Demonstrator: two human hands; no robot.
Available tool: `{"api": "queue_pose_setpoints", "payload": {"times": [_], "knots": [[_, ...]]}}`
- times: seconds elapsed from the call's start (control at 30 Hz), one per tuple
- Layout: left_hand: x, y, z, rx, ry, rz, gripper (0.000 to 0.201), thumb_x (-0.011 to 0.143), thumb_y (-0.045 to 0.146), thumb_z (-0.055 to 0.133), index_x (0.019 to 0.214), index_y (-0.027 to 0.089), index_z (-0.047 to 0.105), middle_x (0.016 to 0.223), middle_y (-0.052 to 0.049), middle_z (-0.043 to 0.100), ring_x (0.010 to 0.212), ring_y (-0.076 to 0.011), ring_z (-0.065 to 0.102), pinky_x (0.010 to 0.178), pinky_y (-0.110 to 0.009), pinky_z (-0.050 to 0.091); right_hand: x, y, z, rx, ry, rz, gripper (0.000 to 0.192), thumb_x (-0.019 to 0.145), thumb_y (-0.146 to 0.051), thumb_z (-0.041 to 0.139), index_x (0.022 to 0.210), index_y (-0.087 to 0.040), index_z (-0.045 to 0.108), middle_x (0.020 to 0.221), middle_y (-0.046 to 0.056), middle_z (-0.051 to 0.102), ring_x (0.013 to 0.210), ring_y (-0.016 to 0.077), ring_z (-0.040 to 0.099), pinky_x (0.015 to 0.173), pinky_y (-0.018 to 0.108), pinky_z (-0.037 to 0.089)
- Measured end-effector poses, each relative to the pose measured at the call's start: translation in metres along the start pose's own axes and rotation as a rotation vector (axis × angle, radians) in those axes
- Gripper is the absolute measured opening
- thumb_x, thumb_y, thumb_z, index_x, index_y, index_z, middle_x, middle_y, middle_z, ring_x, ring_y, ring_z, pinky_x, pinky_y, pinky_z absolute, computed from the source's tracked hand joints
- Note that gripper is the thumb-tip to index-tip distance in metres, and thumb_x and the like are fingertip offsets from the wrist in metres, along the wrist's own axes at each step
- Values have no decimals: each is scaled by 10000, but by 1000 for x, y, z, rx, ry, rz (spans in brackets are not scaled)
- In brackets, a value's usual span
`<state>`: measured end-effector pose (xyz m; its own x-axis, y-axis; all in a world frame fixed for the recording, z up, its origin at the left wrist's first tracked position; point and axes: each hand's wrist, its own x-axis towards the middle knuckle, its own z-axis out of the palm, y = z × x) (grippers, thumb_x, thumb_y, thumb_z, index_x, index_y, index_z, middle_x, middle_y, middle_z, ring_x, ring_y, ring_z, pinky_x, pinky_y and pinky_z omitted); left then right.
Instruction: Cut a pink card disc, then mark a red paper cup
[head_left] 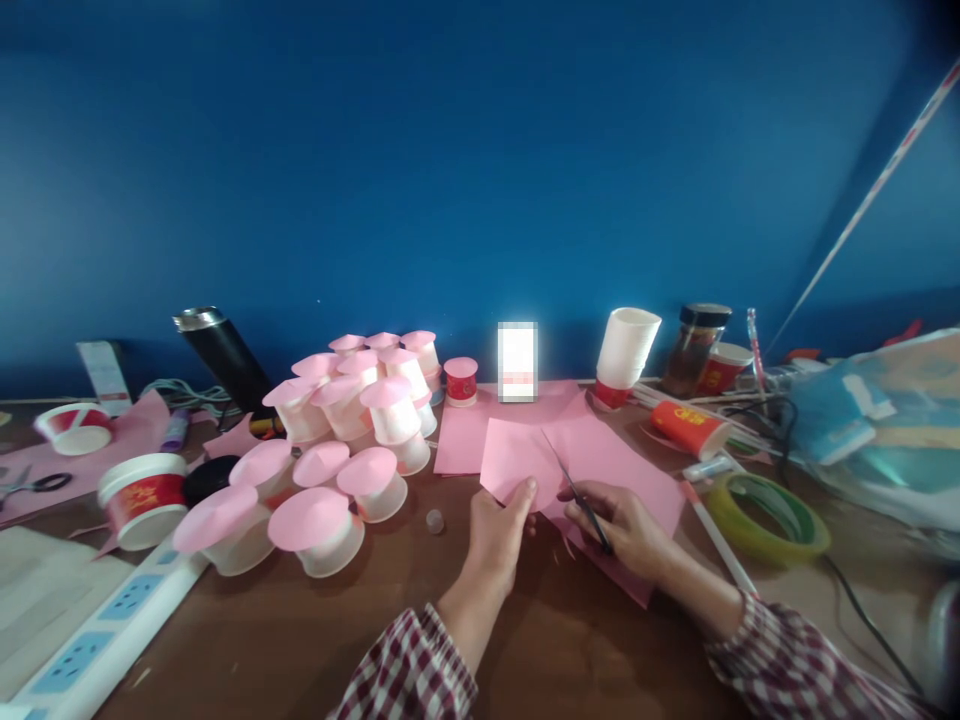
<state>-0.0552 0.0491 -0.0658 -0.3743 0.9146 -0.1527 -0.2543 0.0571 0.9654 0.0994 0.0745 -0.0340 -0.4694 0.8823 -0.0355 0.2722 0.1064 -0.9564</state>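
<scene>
My left hand [501, 530] pinches the lower edge of a pink paper piece [510, 450], its thumb lying on top. My right hand [619, 520] is closed around the handles of a pair of scissors [576, 490]. The scissor blades point up and to the left, at the right side of the held piece; whether they are cutting into it I cannot tell. Beneath both hands lie larger pink sheets [630, 460]. To the left stand several paper cups with shallow pink paper cones [315, 515] on top.
A yellow-green tape roll [769, 520] and a red paper cup [690, 428] lie at right. Stacked white cups [628, 350] and a dark jar [694, 350] stand behind. At left are a power strip [97, 640], a black flask [225, 355] and another pair of scissors [45, 483].
</scene>
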Motion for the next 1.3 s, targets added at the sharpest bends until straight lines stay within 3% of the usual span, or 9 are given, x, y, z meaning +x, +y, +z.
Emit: {"api": "queue_pose_setpoints", "payload": {"times": [1.3], "knots": [[2,4,-3,-12,75,18,398,621,494,726,616,115,604,448,28,489,421,-84,425,406,-210,332,0,7,-3,-92,-28,-31,409,785,-535,584,890,-142,629,528,-31,519,465,103,452,446,211,350]]}}
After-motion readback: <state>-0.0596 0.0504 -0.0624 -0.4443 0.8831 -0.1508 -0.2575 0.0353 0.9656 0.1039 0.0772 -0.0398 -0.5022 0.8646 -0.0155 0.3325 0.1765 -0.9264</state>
